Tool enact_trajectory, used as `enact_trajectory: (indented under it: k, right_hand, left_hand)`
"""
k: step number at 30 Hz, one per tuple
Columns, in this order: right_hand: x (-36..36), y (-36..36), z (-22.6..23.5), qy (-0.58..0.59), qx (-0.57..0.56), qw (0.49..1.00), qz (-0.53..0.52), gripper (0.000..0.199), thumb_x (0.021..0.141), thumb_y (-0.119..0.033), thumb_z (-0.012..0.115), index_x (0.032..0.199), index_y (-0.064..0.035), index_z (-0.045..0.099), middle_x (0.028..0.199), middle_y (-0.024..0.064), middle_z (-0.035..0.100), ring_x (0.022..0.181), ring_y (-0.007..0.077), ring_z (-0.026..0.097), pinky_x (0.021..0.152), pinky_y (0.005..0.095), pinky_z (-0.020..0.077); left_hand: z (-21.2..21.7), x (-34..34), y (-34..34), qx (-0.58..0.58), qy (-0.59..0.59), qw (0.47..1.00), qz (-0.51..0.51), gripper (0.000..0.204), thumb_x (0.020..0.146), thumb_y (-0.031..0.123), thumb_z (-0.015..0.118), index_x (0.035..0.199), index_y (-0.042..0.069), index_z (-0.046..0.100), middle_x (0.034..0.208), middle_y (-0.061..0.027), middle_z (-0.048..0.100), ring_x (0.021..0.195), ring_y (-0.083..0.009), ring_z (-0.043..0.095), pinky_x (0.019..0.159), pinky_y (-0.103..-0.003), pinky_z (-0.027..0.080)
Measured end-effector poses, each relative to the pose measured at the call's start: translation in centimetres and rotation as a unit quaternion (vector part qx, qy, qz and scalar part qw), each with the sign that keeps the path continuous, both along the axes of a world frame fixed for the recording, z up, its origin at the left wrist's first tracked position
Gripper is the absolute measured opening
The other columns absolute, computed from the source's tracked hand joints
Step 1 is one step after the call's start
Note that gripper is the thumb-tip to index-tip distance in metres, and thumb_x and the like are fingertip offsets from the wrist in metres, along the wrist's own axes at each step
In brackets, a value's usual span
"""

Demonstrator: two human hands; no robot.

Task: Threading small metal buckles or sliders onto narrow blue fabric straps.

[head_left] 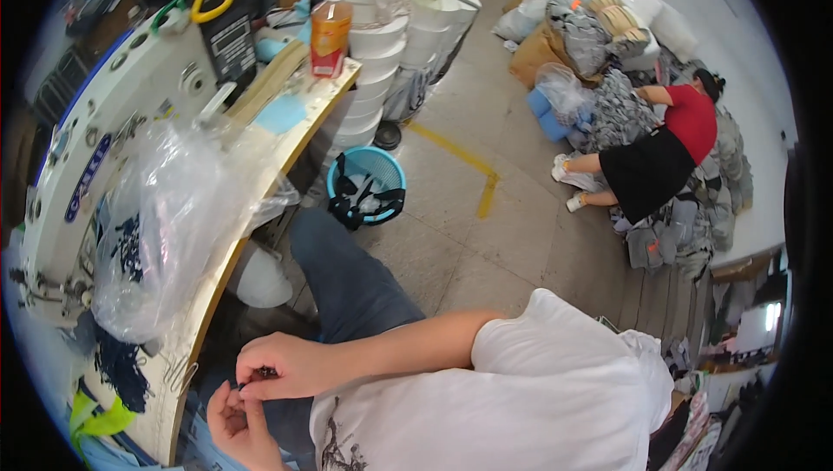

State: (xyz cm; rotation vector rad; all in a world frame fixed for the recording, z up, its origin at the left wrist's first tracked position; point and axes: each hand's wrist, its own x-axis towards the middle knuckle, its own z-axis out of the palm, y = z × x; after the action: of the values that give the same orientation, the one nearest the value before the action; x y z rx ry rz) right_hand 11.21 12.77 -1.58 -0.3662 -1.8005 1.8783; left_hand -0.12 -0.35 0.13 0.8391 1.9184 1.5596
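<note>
My right hand [291,369] comes in from the right on a bare forearm, its fingers curled into a pinch. Just below it is my left hand [239,428], with thumb and fingertips pressed together. The fingertips of both hands meet beside the table edge, over my lap. A small dark thing [242,386] shows between them, too small and covered to name. Closest to the hands is the pale worktable [160,402], with a bundle of dark navy strands [121,371] on it. A clear plastic bag [165,228] lies crumpled on the table, with dark pieces showing through.
A white sewing machine [74,159] stands along the left. An orange drink bottle [331,30] sits at the table's far end. On the floor is a blue basket [395,178] with dark cloth strips. Another person [690,124] bends over grey garment piles [620,111] at the right.
</note>
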Motion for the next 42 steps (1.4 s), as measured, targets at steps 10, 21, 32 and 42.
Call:
enact_trajectory:
  k: [10, 21, 32, 42]
  right_hand:
    - [-0.5, 0.1, -0.5, 0.006, -0.078, 0.996, -0.037, 0.02, 0.085, -0.016, 0.068, 0.081, 0.001, 0.059, 0.073, 0.0052, 0.059, 0.066, 0.0105, 0.054, 0.059, 0.0267, 0.0438]
    - [-0.3, 0.3, 0.0, 0.009, -0.114, 0.992, -0.056, 0.022, 0.09, -0.021, 0.064, 0.083, -0.0008, 0.059, 0.073, 0.0022, 0.056, 0.066, 0.0086, 0.049, 0.058, 0.0255, 0.0403]
    - [-0.7, 0.2, -0.2, 0.039, -0.211, 0.974, -0.07, 0.02, 0.091, -0.021, 0.062, 0.089, -0.0015, 0.058, 0.074, -0.0008, 0.056, 0.069, 0.0064, 0.048, 0.06, 0.0238, 0.0404]
    - [-0.6, 0.3, -0.2, 0.031, -0.252, 0.967, -0.035, 0.021, 0.096, -0.023, 0.058, 0.098, -0.0021, 0.056, 0.082, -0.0022, 0.054, 0.07, 0.0026, 0.048, 0.061, 0.0185, 0.0404]
  left_hand:
    - [1.3, 0.0, 1.0, -0.027, 0.249, 0.966, -0.063, 0.017, 0.088, 0.004, 0.066, 0.102, -0.006, 0.063, 0.094, -0.0141, 0.067, 0.08, -0.0192, 0.064, 0.07, -0.029, 0.053]
    - [0.3, -0.2, 0.9, 0.014, 0.085, 0.996, -0.037, 0.02, 0.088, 0.0, 0.064, 0.106, -0.009, 0.063, 0.093, -0.014, 0.068, 0.078, -0.0173, 0.065, 0.069, -0.026, 0.054]
    - [-0.3, -0.7, 0.2, 0.143, -0.021, 0.986, -0.081, 0.021, 0.086, -0.006, 0.063, 0.107, -0.006, 0.061, 0.094, -0.016, 0.065, 0.077, -0.021, 0.064, 0.07, -0.029, 0.054]
    - [-0.5, -0.6, 0.7, 0.024, -0.067, 0.994, -0.08, 0.025, 0.089, -0.002, 0.061, 0.113, -0.009, 0.059, 0.095, -0.0167, 0.067, 0.081, -0.022, 0.065, 0.074, -0.032, 0.055]
